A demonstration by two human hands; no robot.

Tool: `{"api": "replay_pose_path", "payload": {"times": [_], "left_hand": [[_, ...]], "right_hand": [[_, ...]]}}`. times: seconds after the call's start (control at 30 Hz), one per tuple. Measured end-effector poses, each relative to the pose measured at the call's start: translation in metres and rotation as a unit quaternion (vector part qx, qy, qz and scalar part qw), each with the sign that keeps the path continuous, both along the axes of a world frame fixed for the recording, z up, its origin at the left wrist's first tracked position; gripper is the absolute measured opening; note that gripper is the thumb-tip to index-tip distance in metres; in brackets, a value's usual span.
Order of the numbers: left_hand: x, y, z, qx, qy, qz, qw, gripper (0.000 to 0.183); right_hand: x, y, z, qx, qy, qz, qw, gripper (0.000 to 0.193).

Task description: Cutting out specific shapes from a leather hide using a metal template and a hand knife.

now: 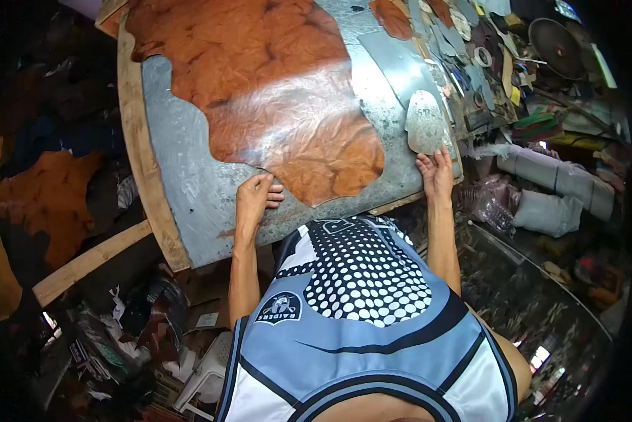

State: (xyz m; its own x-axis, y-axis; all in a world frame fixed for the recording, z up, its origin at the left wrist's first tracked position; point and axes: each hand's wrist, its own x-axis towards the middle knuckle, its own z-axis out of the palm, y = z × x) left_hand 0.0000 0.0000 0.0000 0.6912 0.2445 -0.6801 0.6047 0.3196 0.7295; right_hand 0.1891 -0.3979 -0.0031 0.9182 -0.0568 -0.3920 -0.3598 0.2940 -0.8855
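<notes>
Read as a clock face, the view has a large mottled-brown leather piece around 12 o'clock, spread over the grey metal-topped surface. Its lower edge runs in uneven curves, and a band of glare crosses its middle. The left hand, towards 9 o'clock, is at that edge with fingers curled; whether its grip pinches the leather, I cannot tell. The right hand, between 2 and 3 o'clock, has its fingers loosely extended, tips at the lower end of a rounded, grey, speckled template. I cannot tell whether that grip holds it. The template lies at 12 o'clock from this hand, to the right of the leather and apart from it. A flat grey sheet lies at 1 o'clock. A smaller brown leather piece is at 9 o'clock, and a tape roll between 1 and 2.
</notes>
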Motion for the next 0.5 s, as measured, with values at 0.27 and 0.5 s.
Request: {"api": "replay_pose_path", "payload": {"times": [0.27,0.5], "left_hand": [[-0.002,-0.004,-0.007,-0.016,0.015,0.041,0.999,0.036],[0.018,-0.017,0.004,-0.003,0.007,-0.029,1.0,0.031]], "right_hand": [[0.07,-0.001,0.002,-0.026,-0.014,-0.038,0.999,0.045],[0.219,-0.039,-0.001,-0.015,-0.053,0.015,0.998,0.032]]}}
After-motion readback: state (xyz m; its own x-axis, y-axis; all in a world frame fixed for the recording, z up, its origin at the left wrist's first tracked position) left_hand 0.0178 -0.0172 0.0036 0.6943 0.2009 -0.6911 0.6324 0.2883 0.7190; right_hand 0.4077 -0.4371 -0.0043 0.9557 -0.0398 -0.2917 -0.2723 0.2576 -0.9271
